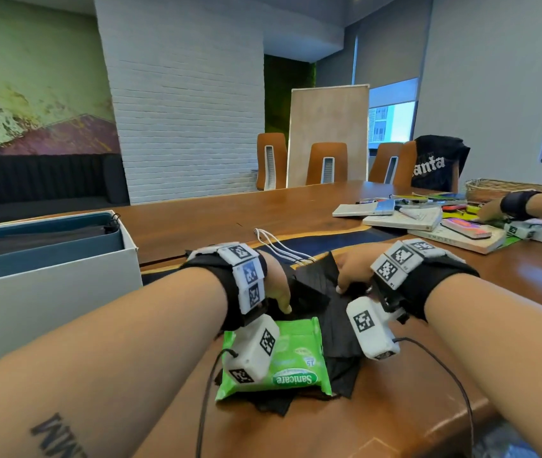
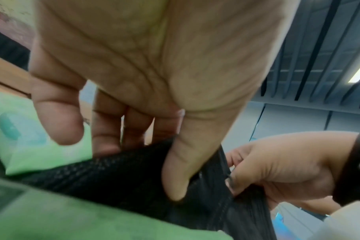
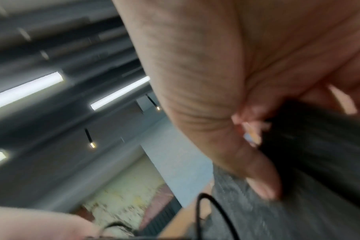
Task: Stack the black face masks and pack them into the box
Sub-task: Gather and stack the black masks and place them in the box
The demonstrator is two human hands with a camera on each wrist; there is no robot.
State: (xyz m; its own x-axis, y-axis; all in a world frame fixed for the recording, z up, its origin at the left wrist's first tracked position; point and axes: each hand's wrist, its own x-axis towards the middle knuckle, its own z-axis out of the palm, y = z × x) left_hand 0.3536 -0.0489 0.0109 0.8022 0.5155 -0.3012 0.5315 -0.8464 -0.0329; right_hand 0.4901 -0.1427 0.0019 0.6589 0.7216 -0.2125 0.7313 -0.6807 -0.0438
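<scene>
Step in hand, I'd judge: gathering loose black masks [image 1: 316, 292] on the near table [image 1: 197, 226]. Left hand [image 1: 278, 285] pinches a mask edge between thumb and fingers; right hand [image 1: 352, 276] curls round another fold. Green wipes pack [image 1: 296, 361] lies on the pile's near-left part and probably needs shifting first. Box [image 1: 48, 292] sits left, open, some masks inside. Clear path leftward; right side has clutter.

box [image 1: 48, 285] stood at table's [image 1: 197, 223] left edge, masks inside | loose masks [image 1: 339, 328] lay near front edge, between both hands | wipes pack [image 1: 296, 361] lay on masks, under left wrist | books [image 1: 405, 219] lay far right | chairs [image 1: 327, 163] stood behind table
</scene>
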